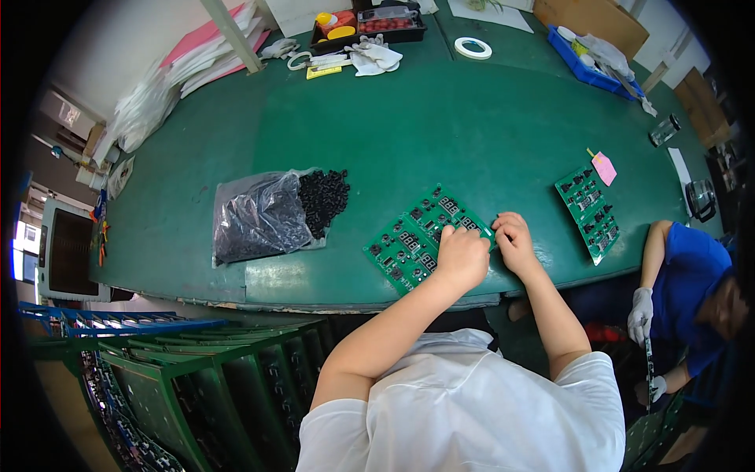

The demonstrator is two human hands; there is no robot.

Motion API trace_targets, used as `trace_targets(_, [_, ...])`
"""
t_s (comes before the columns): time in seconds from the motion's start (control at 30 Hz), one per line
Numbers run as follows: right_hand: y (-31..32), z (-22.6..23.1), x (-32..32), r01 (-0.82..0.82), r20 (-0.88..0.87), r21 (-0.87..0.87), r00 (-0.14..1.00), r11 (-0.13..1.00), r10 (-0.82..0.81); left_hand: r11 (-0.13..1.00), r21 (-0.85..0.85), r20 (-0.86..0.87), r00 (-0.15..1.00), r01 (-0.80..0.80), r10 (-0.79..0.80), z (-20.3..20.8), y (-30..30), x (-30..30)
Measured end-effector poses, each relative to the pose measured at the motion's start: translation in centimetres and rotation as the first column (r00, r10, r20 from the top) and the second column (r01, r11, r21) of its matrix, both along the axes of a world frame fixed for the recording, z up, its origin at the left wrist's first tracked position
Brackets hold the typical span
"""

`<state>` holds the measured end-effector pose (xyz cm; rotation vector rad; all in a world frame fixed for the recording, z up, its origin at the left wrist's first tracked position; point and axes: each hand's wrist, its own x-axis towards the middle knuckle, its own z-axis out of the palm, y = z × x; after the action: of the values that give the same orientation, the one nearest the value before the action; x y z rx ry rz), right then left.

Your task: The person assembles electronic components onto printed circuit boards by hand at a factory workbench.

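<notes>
A green circuit board point(431, 226) with black digit displays and small black parts lies tilted on the table in front of me. My left hand point(464, 257) rests over its right part, fingers curled in and tips mostly hidden. Close beside it, my right hand point(514, 242) is closed at the board's right corner, with its fingers bent toward the edge. Whatever either hand pinches is too small or covered to tell. To the left, a clear plastic bag point(255, 220) lies on its side, and small black plastic pieces point(322, 200) spill from its mouth.
Another circuit board point(587, 206) with a pink tag point(603, 168) lies to the right. Farther back are a tape roll point(473, 49), gloves point(373, 57) and a blue tray point(590, 69). A co-worker in blue point(692, 275) sits at right. Green racks point(169, 401) stand lower left.
</notes>
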<state>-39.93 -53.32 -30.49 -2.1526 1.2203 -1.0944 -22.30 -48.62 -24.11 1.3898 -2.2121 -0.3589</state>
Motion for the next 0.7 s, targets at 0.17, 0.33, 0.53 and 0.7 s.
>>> trace_targets(0.17, [0.2,0.2,0.1,0.040,0.010,-0.030,0.999,0.999,-0.040,0.997,-0.053,0.039,0.998,-0.049,0.051,-0.9,0.4,-0.3])
trace_targets(0.33, [2.6,2.8,0.8,0.104,-0.084,-0.253,0.988,0.962,-0.129,0.989,-0.139,-0.239,0.971,-0.052,0.018,2.4,1.2,4.1])
trace_targets(0.53, [5.6,3.6,1.3,-0.083,-0.289,-0.339,0.957,0.937,-0.019,0.803,-0.157,-0.397,0.781,-0.576,0.482,-0.1,5.8,15.0])
trace_targets(0.7, [5.3,4.0,1.5,-0.103,-0.312,-0.390,0.950,0.915,-0.026,0.854,-0.040,-0.346,0.810,-0.518,0.474,-2.0,8.4,13.4])
